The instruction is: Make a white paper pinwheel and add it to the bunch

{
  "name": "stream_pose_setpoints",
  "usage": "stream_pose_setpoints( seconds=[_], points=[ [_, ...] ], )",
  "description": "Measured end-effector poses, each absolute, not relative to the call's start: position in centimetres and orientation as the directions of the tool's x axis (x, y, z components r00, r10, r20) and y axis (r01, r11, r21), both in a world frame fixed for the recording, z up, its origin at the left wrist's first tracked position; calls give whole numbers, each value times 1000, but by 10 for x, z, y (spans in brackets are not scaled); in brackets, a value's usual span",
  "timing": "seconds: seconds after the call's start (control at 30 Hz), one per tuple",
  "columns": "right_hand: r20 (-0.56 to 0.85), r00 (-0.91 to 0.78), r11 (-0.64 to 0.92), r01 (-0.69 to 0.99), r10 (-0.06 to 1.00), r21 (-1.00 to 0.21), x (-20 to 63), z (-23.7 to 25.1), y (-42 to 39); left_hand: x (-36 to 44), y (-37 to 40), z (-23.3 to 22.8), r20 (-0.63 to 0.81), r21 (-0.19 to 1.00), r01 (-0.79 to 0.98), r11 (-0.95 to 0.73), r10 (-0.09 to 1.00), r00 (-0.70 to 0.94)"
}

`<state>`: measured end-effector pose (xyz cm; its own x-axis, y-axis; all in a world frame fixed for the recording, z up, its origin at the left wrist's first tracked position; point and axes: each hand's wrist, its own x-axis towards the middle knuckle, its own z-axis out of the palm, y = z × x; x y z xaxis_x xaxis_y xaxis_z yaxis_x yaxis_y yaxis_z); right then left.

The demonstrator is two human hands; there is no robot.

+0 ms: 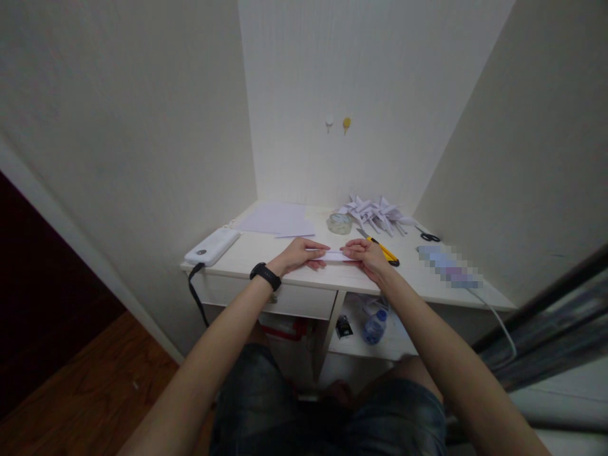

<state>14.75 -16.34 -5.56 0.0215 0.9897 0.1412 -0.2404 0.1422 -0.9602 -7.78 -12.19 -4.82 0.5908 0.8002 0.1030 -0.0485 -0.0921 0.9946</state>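
Observation:
A narrow folded strip of white paper [334,256] is held level just above the front of the white desk. My left hand [303,253], with a black watch on the wrist, grips its left end between thumb and fingers. At the right end, my right hand [365,254] pinches the strip the same way. Just behind my right hand lies a yellow and black utility knife [384,249]. A roll of clear tape [339,223] sits beyond the strip. Parts of my fingers are hidden behind the paper.
White paper sheets [273,218] lie at the back left, and folded paper pieces [375,212] are heaped at the back. Black scissors [427,235] and a blurred-out cabled object [449,267] lie right. A white power bank [213,246] sits left. Below is a bottle [375,327].

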Motion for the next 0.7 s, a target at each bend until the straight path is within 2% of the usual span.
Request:
stream_pose_setpoints(
  seconds=[0.7],
  points=[
    [127, 21, 128, -248, 992, -960, 146, -53, -166, -78, -125, -46, 95, 993, -111, -34, 789, 607]
  ],
)
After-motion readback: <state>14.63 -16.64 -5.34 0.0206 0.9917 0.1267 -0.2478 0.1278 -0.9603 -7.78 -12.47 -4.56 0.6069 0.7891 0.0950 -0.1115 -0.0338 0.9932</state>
